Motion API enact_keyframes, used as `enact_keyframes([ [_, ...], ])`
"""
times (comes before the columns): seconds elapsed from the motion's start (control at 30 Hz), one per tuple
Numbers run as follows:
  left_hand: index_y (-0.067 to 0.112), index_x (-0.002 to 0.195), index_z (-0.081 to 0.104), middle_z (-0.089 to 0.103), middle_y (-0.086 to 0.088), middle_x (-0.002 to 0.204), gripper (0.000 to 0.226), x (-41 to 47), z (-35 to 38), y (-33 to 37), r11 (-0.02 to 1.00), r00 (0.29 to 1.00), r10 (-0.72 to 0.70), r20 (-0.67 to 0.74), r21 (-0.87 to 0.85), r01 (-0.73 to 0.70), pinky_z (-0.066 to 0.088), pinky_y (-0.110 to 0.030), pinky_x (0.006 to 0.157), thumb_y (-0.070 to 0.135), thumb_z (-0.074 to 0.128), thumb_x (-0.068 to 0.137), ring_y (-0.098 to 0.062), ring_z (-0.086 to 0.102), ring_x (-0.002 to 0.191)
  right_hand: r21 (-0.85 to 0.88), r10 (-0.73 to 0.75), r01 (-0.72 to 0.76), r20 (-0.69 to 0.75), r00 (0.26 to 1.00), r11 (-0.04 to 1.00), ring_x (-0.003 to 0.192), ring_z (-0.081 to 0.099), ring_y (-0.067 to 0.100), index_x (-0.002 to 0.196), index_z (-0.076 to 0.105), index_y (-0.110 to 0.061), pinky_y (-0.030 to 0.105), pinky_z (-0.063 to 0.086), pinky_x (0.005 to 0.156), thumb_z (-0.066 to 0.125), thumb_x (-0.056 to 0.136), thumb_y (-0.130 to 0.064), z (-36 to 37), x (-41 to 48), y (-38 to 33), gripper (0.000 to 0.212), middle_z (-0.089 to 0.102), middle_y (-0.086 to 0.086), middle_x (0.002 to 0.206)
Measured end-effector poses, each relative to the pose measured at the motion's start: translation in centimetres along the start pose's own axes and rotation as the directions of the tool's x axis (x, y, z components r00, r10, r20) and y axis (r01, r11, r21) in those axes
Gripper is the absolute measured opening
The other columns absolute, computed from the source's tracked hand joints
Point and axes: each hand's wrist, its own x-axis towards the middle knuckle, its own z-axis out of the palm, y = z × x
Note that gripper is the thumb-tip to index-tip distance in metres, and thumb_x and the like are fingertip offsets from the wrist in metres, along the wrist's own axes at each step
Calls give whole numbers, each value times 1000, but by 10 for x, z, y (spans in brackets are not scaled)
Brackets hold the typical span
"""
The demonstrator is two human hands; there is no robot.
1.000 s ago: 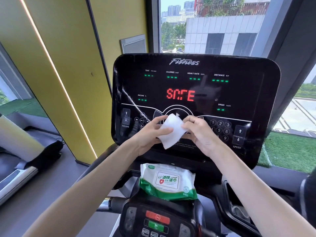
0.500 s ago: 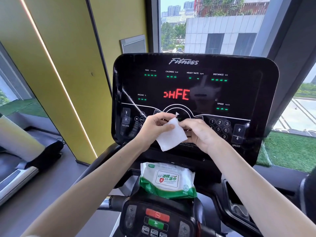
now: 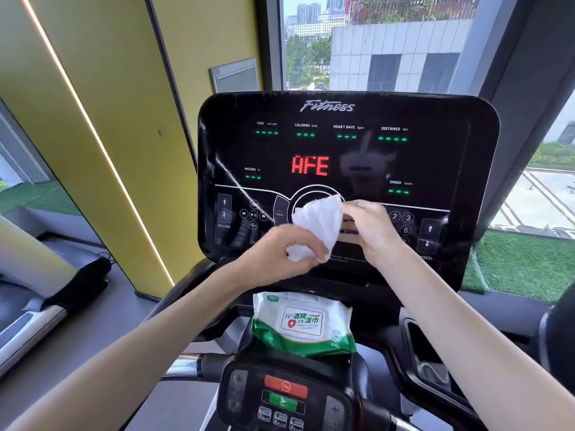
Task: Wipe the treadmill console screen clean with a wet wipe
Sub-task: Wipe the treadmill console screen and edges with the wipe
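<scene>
Fingers (image 3: 320, 253) of both hands grasping wet wipe (image 3: 317, 225) — glossy black console screen (image 3: 342, 157) | yellow wall (image 3: 102, 88)

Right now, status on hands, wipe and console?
Left hand and right hand both pinching white wet wipe, still unfolding. Glossy black treadmill console screen unwiped; smudge mid-screen. Nothing blocking.

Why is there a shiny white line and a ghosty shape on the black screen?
Head view: the white streak is glare from the lit strip on the yellow wall bouncing off the glossy screen; the faint shape is a dim reflection, too blurry to identify. Straight edges bend because the lens is wide-angle.
</scene>
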Motion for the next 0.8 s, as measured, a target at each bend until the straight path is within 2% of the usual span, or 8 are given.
enact_keyframes([
  [0.1,16,106,63,73,-6,87,23,1,-1,9,950,971,-177,160,-229,211,52,-30,85,14,68,84,-16,68,83,-48,-61,58,-63,996,997,72,59,20,76,61,-16,34,49,66,56,90,-17,1,6,-1,15,63,4,77],
  [0.23,16,116,53,66,-1,87,42,19,-7,-13,870,796,-472,-379,-343,353,47,-28,76,26,72,80,-9,61,75,89,-47,45,24,999,995,86,65,30,83,62,-12,45,52,79,54,91,-17,6,2,-5,13,67,16,91],
  [0.37,28,139,25,69,-4,100,78,21,3,-20,654,809,-588,-25,-602,457,48,-33,93,18,74,79,-16,65,94,226,-25,4,90,996,974,87,62,33,87,58,-9,44,51,80,48,96,-16,7,-1,-8,16,64,19,93],
  [0.43,21,136,35,70,-10,95,69,21,6,-20,614,813,-577,-71,-694,375,52,-35,86,4,70,79,-20,66,87,159,-5,-9,88,996,987,99,63,34,99,57,-10,46,54,81,48,96,-22,6,-3,-8,15,64,22,111],
  [0.53,18,124,52,67,-13,89,48,23,4,-23,679,796,-574,-189,-654,334,53,-33,77,2,67,82,-18,64,80,-125,-1,17,128,992,992,93,66,18,131,38,-32,34,56,70,60,90,-27,0,-8,-5,47,64,7,111],
  [0.63,12,112,64,66,-6,88,32,23,2,-22,758,821,-535,-197,-542,363,51,-27,77,3,68,81,-12,62,78,-305,-44,130,272,961,943,108,57,15,140,25,-43,32,48,92,78,71,-11,-2,-12,0,92,59,4,117],
  [0.7,11,112,64,66,0,88,35,23,-1,-20,805,847,-499,-182,-459,376,49,-19,74,4,72,78,-4,61,76,-493,-84,203,252,964,846,116,50,12,132,47,-32,24,40,94,83,63,-13,2,-12,2,80,57,-1,124],
  [0.8,15,101,70,65,3,87,27,23,-3,-19,911,896,-392,-208,-222,347,47,-18,71,9,74,75,-3,57,75,-626,-205,264,166,965,734,90,61,13,97,72,-25,19,46,69,79,66,-33,9,-11,4,33,69,0,97],
])
